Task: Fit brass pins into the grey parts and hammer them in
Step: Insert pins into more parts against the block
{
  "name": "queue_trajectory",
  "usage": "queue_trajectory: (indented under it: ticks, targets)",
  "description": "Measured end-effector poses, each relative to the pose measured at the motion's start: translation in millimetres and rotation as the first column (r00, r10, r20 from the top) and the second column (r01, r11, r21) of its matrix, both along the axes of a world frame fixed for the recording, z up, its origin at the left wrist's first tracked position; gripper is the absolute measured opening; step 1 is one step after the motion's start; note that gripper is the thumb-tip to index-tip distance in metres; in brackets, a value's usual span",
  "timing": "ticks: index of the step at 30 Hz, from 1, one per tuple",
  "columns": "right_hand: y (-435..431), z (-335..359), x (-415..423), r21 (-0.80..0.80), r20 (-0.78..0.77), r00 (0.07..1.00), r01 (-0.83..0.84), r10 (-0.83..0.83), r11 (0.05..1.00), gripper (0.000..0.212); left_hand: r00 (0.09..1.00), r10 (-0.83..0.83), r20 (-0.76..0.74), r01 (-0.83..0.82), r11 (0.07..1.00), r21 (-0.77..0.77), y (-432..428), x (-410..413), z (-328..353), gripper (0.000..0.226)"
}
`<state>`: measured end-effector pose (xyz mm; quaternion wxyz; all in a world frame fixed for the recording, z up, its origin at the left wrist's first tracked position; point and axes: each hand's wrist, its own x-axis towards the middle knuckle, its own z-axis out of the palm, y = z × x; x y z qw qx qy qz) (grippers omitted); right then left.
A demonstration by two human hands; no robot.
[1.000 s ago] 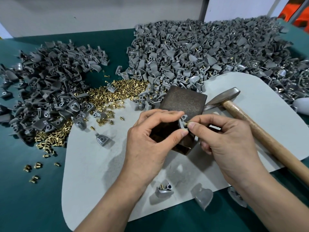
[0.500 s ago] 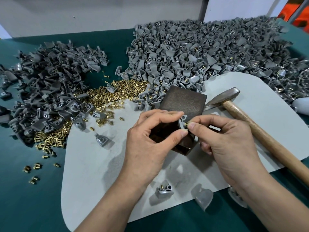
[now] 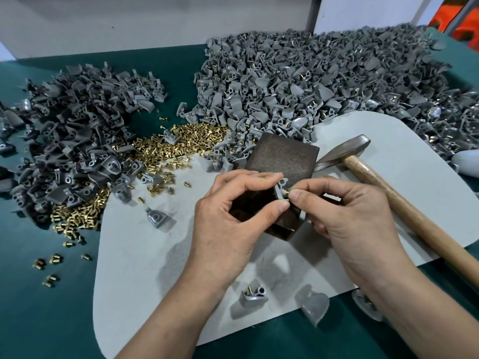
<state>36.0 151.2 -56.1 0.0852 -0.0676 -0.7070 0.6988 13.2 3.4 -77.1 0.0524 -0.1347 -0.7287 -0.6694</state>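
Small grey moulded plastic part (image 3: 281,189): pinched by left hand (image 3: 228,224) above dark rusty steel block (image 3: 281,161). Short brass pin (image 3: 286,192): pinched by right hand (image 3: 355,224), being seated. Next judged: wooden-handled hammer (image 3: 388,193) taken up, pin driven.

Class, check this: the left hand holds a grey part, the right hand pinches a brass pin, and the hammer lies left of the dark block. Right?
No: the head view shows the hammer right of the dark block. The left hand does hold the grey part, the right hand the brass pin.
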Motion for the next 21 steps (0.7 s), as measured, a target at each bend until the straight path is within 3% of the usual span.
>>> queue_trajectory:
  ticks: [21]
  targets:
    - [1.5, 2.7, -2.9, 0.007, -0.019, 0.999, -0.029, 0.029, 1.000, 0.010, 1.000, -0.016, -0.007, 0.016, 1.000, -0.012, -1.0, -0.3, -0.3, 0.031]
